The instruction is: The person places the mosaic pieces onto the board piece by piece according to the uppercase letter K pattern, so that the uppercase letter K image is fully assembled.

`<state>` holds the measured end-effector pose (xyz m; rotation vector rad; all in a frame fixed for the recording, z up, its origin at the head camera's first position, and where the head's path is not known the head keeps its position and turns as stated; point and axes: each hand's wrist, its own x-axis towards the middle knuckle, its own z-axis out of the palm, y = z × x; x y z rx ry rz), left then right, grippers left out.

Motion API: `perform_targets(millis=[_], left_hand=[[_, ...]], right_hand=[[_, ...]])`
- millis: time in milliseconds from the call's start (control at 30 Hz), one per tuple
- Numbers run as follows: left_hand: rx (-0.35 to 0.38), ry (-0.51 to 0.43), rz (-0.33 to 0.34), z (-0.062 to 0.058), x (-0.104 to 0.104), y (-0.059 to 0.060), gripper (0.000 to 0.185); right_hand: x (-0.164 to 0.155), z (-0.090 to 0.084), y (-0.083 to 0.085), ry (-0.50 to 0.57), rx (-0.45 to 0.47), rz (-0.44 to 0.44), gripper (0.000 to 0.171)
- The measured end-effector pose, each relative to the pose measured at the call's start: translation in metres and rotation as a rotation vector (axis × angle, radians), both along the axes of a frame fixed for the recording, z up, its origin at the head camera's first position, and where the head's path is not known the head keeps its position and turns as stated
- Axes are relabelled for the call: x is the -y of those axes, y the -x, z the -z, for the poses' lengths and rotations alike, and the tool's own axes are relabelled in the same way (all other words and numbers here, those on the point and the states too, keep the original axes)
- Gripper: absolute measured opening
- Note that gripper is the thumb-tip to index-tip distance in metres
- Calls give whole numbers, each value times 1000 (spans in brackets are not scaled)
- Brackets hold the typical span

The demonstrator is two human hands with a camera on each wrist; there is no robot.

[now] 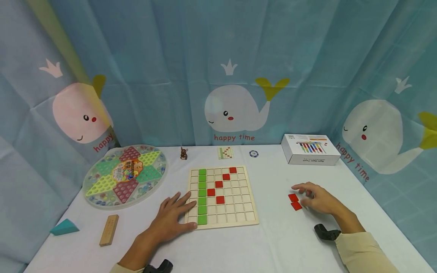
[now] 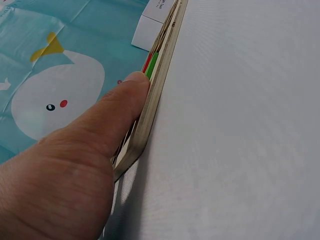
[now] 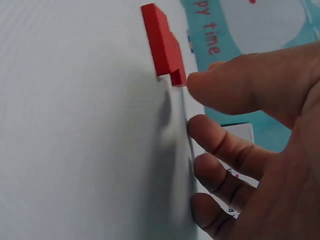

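left hand, flat with fingers spread, steadies the wooden grid board on the tabletop; right hand, loosely curled, reaches two loose red tiles beside the board, pickup pending, next move needs a pinch.

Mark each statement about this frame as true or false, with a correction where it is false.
1. The left hand rests on the board's left edge. True.
2. The board holds a full column of blue tiles. False: the column is of green tiles, on the left side.
3. The red tiles on the board run in a diagonal. True.
4. The right hand presses on the white box. False: it is beside two loose red tiles on the table, well short of the box.
5. The marble game lies right of the board. False: it lies to the left.
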<state>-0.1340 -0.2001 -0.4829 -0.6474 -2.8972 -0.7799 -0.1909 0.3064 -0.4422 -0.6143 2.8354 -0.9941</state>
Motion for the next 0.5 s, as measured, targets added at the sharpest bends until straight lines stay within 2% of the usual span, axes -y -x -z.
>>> perform_targets(millis=[267, 500], left_hand=[[-3, 1, -2, 2, 0, 1, 75], [0, 1, -6, 1, -1, 1, 74]], right_hand=[[3, 6, 6, -96, 7, 13, 34], [8, 7, 8, -135, -57, 20, 24]])
